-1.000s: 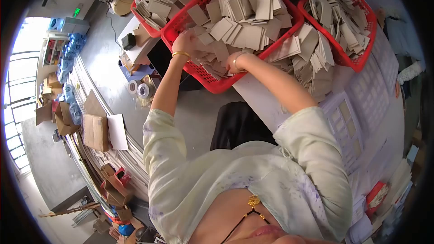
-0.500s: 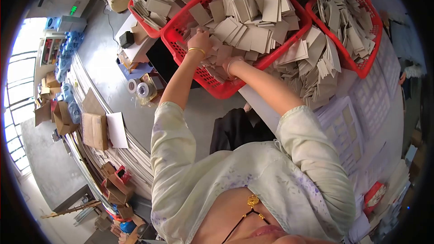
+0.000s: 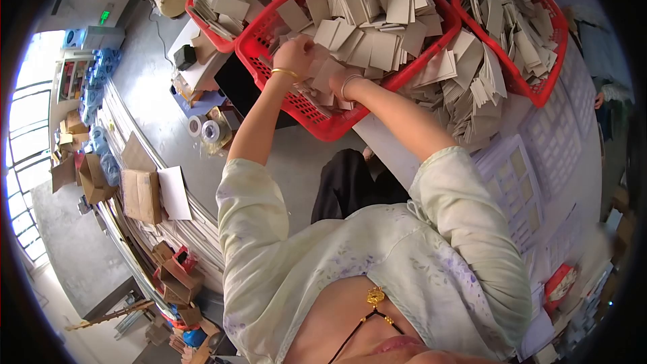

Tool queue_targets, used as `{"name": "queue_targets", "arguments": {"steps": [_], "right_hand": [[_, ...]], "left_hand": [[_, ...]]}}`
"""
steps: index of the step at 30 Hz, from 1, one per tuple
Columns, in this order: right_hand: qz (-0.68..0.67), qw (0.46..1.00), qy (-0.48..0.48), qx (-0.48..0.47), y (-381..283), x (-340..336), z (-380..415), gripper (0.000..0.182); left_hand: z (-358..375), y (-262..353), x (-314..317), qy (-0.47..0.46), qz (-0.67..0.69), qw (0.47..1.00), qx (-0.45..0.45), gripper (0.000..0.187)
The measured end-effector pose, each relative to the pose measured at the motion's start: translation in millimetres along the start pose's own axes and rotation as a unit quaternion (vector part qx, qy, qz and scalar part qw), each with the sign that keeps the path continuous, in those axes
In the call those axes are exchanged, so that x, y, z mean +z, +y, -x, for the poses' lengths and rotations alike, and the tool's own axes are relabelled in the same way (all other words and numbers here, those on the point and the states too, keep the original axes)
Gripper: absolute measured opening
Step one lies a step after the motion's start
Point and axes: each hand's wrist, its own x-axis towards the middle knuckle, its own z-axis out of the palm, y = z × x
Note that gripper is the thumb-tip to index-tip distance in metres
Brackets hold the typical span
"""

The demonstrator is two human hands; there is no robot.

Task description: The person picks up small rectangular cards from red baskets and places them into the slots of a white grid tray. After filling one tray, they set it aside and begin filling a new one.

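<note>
Grey cardboard pieces (image 3: 357, 34) fill the middle red plastic basket (image 3: 323, 125), loose and overlapping, heaped above the rim; both hands are in its near end. Which arm is which: the view looks down over the person's own chest, so the arm on the picture's left is taken as the left. Left hand (image 3: 294, 54), gold bangle at wrist, fingers curled down among the pieces, touching them; can't tell if it grips one. Right hand (image 3: 337, 79), bangle at wrist, mostly buried under the pieces; how far open it is can't be told. Basket sits on a white table edge (image 3: 384, 145), near corner overhanging the floor. Just right of it a loose pile of cards (image 3: 465, 87) on the table, then a 2nd red basket (image 3: 532, 87) w/ more pieces; far left a 3rd red basket (image 3: 216, 34), also full. Nearer right, white die-cut sheets (image 3: 519, 182). Left, on the floor, tape rolls (image 3: 205, 128) and brown cartons (image 3: 138, 192).
</note>
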Motion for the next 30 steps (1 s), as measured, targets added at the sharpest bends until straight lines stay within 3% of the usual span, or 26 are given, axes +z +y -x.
{"name": "queue_targets", "arguments": {"steps": [2, 8, 11, 14, 16, 21, 26, 28, 30], "right_hand": [[0.014, 0.999, 0.017, 0.043, -6, -19, 14, 0.031], [-0.008, 0.984, 0.161, 0.079, 17, -28, 46, 0.009], [-0.038, 0.987, 0.127, 0.095, 17, -41, 76, 0.009], [-0.099, 0.942, 0.319, 0.011, 26, -29, 104, 0.009], [-0.157, 0.904, 0.397, 0.032, 29, -27, 131, 0.006], [-0.245, 0.788, 0.550, 0.130, 52, 12, 255, 0.011], [-0.380, 0.586, 0.667, 0.257, 104, 114, 418, 0.021], [-0.339, 0.544, 0.703, 0.308, 115, 159, 477, 0.023], [-0.381, 0.490, 0.678, 0.392, 89, 168, 522, 0.026]], "left_hand": [[7, 3, -13, 0.046, 0.039, 0.998, 0.005, 0.020], [25, 18, -39, 0.124, 0.090, 0.988, -0.014, 0.021], [29, 39, -39, 0.145, 0.134, 0.980, 0.010, 0.019], [29, 70, -34, 0.166, 0.157, 0.972, 0.052, 0.017], [29, 100, -31, 0.152, 0.235, 0.957, 0.070, 0.019], [44, 193, 7, 0.059, 0.335, 0.925, 0.171, 0.026], [96, 304, 93, -0.192, 0.440, 0.851, 0.211, 0.027], [118, 336, 132, -0.253, 0.401, 0.844, 0.249, 0.028], [141, 369, 155, -0.325, 0.386, 0.829, 0.243, 0.023]]}}
